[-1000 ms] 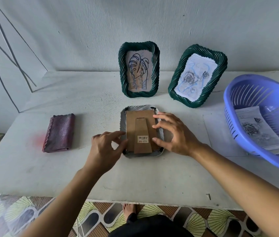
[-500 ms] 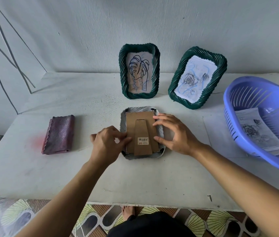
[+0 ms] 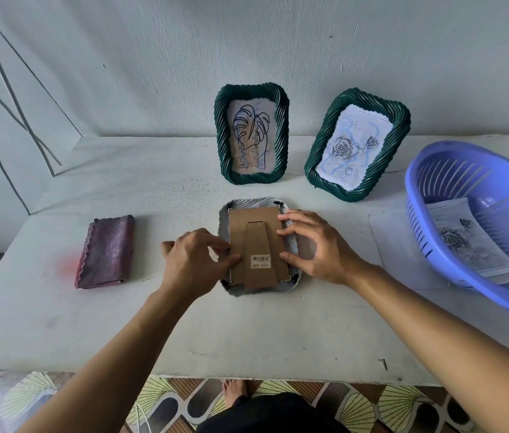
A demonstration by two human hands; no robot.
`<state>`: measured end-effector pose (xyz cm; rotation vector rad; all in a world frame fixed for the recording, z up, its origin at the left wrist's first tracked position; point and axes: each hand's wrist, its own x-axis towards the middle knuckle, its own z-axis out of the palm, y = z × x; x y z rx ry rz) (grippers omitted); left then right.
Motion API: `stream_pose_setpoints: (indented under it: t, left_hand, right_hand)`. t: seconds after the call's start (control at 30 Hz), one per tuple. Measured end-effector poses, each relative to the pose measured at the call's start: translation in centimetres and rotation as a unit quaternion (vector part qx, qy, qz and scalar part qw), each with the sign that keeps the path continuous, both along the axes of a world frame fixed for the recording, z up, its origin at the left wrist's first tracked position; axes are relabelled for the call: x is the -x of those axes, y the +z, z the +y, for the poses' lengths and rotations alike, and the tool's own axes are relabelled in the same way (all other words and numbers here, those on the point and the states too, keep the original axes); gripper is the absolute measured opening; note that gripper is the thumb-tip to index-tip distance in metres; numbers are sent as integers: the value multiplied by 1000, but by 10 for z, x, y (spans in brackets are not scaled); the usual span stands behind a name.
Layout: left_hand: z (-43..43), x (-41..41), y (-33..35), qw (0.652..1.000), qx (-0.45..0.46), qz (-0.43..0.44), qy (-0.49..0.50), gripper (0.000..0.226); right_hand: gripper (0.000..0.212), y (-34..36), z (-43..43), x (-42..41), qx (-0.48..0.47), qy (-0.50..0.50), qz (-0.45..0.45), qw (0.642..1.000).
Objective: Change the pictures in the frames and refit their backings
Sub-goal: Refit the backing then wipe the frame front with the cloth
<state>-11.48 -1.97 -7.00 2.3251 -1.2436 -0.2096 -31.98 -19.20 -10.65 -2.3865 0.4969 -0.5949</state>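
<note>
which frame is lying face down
The grey frame: it lies flat, cardboard backing up. The leaf frame and rose frame, both green, stand upright behind it, pictures showing.

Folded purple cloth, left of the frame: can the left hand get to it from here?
Probably yes. Only bare white table lies between the left hand and the folded purple cloth; the hand would have to leave the brown cardboard backing.

Open room on the surface [image 3: 247,332] along the near edge and at the far-left corner. Cloth [image 3: 106,251] near the left edge, face-down frame [image 3: 254,203] mid-surface, gap between them. Leaf frame [image 3: 251,134] and rose frame [image 3: 357,145] stand along the far edge, narrow gap between. Basket [image 3: 428,232] blocks the right edge.
</note>
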Motion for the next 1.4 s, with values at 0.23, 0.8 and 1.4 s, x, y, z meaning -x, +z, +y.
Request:
stream_pose_setpoints:
  t: [0.23, 0.8, 1.4]
  left_hand:
    - [4, 4, -3, 1000, -2, 17, 4, 21]
    - [35, 27, 0, 993, 5, 98, 65, 23]
    - [53, 53, -13, 984, 73, 134, 96, 22]
  right_hand:
    - [37, 2, 1, 0, -3, -5, 6, 1000]
    - [39, -2, 4, 2, 25, -5, -10, 1000]
    - [40, -1, 9, 3, 52, 10, 7, 999]
